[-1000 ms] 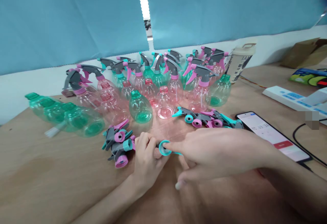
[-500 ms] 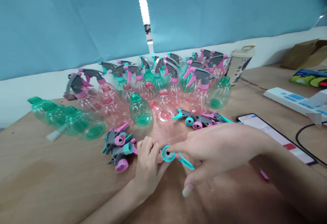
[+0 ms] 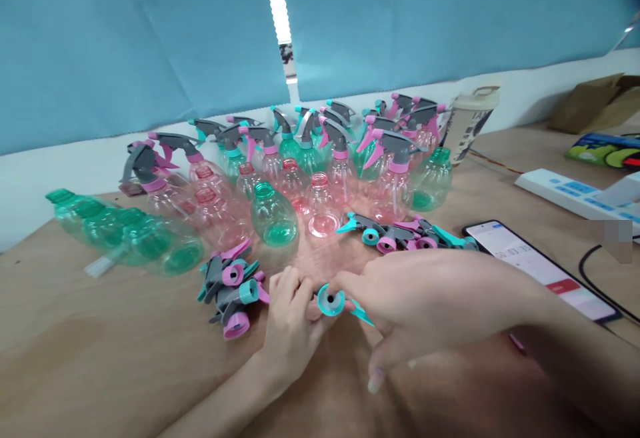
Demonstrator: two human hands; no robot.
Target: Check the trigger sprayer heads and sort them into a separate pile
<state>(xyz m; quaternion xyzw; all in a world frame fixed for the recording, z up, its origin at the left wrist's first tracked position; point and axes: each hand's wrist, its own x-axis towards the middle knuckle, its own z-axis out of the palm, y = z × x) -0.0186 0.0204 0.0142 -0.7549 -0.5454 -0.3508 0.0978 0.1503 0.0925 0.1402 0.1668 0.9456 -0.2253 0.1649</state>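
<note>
My left hand (image 3: 290,325) is closed around a trigger spray head (image 3: 327,306), whose round turquoise collar faces me. From the collar's right side a turquoise trigger sticks out, partly behind my other hand. My right hand (image 3: 425,291) reaches over from the right, its index fingertip at the collar's upper rim and its thumb stretched away below. Its remaining fingers are hidden. Just left of my left hand lies a pile of pink and turquoise spray heads (image 3: 233,291). More spray heads (image 3: 400,233) lie beyond my right hand.
Behind stand several pink and green bottles, some open like the green bottle (image 3: 274,215), others fitted with spray heads. Green bottles (image 3: 150,238) lie at left. A phone (image 3: 540,271), power strip (image 3: 575,195), cup (image 3: 470,125) and cardboard box (image 3: 590,105) are at right.
The spray head stays in my left hand. My right index finger has bent slightly at the collar's rim, and the right thumb has shifted a little right and down.
</note>
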